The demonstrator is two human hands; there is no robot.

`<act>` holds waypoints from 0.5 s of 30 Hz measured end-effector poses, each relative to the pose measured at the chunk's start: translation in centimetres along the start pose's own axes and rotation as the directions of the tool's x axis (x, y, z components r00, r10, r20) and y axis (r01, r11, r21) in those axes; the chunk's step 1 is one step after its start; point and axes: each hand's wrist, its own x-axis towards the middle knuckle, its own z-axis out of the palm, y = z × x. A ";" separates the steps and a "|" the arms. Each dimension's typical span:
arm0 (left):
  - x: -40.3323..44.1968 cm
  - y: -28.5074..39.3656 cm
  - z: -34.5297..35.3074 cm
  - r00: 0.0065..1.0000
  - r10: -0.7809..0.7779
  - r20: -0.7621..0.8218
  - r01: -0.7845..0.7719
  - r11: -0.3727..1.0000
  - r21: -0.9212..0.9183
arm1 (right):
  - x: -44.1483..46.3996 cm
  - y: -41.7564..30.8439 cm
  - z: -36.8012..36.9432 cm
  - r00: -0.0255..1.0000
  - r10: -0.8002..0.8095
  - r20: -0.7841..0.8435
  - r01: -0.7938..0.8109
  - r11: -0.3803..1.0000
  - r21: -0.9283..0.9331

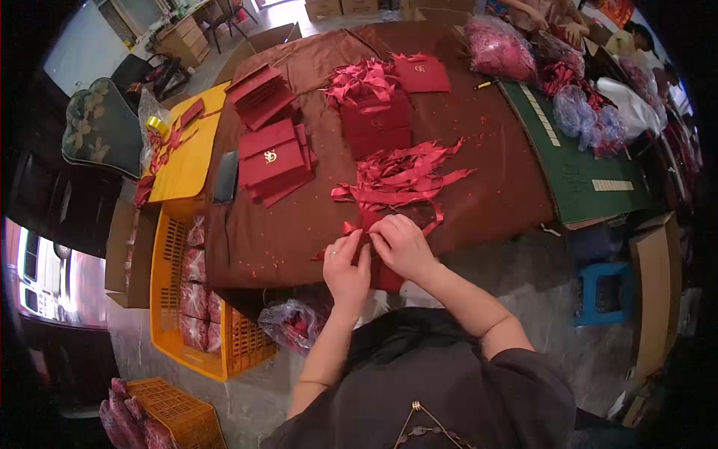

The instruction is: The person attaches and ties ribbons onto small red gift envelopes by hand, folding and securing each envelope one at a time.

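At the near edge of the cloth-covered table, my left hand (pixel 347 271) pinches a red ribbon (pixel 348 227), its fingers closed. Close beside it my right hand (pixel 404 245) is also closed, fingertips pressed together on the ribbon. Beneath both hands lies a dark red paper bag (pixel 390 280), mostly covered by them. The exact shape of the ribbon between the fingertips is too small to make out. Just beyond the hands spreads a pile of cut red ribbons (pixel 400 176).
Stacked red bags with gold print (pixel 271 156) lie left, and more bags (pixel 376 123) topped with ribbons stand farther back. A yellow crate (pixel 168 299) holds wrapped packs. At right are a green board (pixel 576 172), a blue stool (pixel 603 293) and another person's hands (pixel 574 31).
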 end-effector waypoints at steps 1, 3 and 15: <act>0.0 0.1 -0.1 1.000 0.002 0.001 -0.002 1.000 0.000 | 0.1 0.0 -0.1 1.000 0.001 -0.002 -0.001 1.000 -0.001; -0.1 0.4 -0.4 0.997 0.063 0.034 -0.065 0.996 0.056 | 0.1 0.1 -0.3 0.999 0.035 0.033 -0.039 0.994 0.102; -1.5 1.0 -0.6 0.994 0.106 0.010 -0.107 0.993 0.059 | -0.8 -1.0 0.2 0.998 -0.059 -0.013 0.059 0.998 0.021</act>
